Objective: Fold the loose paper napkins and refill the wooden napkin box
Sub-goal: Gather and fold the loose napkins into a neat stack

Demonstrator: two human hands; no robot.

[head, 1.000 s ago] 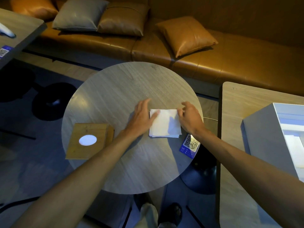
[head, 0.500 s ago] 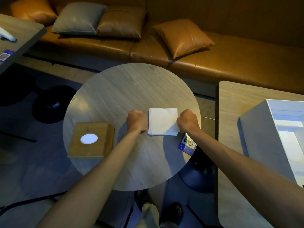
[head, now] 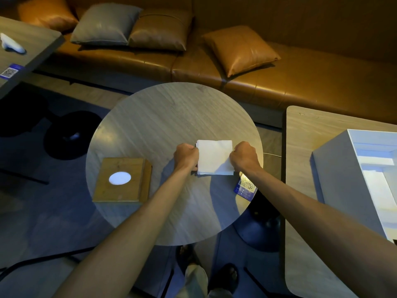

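**Both hands clamp the napkin stack**

Fingers (head: 194,150) of the L hand (head: 185,157) are curled tight, fist-like, pinching the L edge of the napkin stack (head: 214,157). Fingers (head: 233,152) of the R hand (head: 243,155) are curled the same way on the R edge. The tips are tucked out of sight, so can't tell how many sheets each pinch takes.

The stack is white, roughly square, w/ several layers showing along its near edge. It sits flat btwn the two fists, over the R half of the round table (head: 171,117). Can't tell if it's resting on the top or raised a touch.

Just beside the R wrist, on the person's side, a blue QR card (head: 246,187) lies at the table rim. Well out to the L of the L fingers stands the wooden napkin box (head: 122,179), at the table's L rim and apart from the stack. Its lid is on, w/ white showing through the oval opening.

Beyond the fingertips comes bare wood-grain top, then a tan leather sofa (head: 300,87) w/ a grey cushion (head: 105,23) and brown ones. Far out past the R hand, a second table (head: 305,147) carries an open white box (head: 335,179). Below the forearms, the person's feet in dark sandals show on the floor.
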